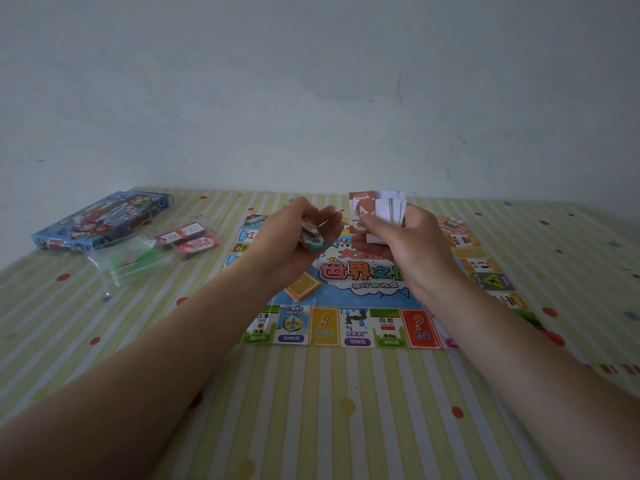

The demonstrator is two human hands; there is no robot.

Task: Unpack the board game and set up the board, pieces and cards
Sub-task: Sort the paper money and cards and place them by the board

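Worktop (311,410): was covered by a cloth with green and white stripes and scattered red, blue and yellow dots; stood against a pale wall (311,81).
Game board (360,327): lay unfolded and flat on the worktop, in the middle, under both hands. Its near row of squares faced the camera, with prices printed on several, one exclamation-mark square and one question-mark square. Large red characters filled the centre.
Orange rectangle (302,286): sat on the board's centre field, left of the title, just below the left wrist; could not tell whether it was a card pile or print.
Left hand (298,230): was raised over the board's far left part, fingers curled round a small bundle (313,239) with a teal edge. The print on the bundle was too blurred to read.
Right hand (405,244): was raised over the board's far centre, gripping a stack of paper notes (377,211) upright. The front note was orange-brown with a printed portrait; white backs fanned out behind it.
Hands, relation: were close together but not touching.
Game box (100,220): blue, with cartoon art, lay at the far left of the worktop, well apart from the board.
Clear plastic bag (135,258): lay just in front of the box, with green contents inside.
Two red packs (180,233): lay side by side between the bag and the board's left edge.
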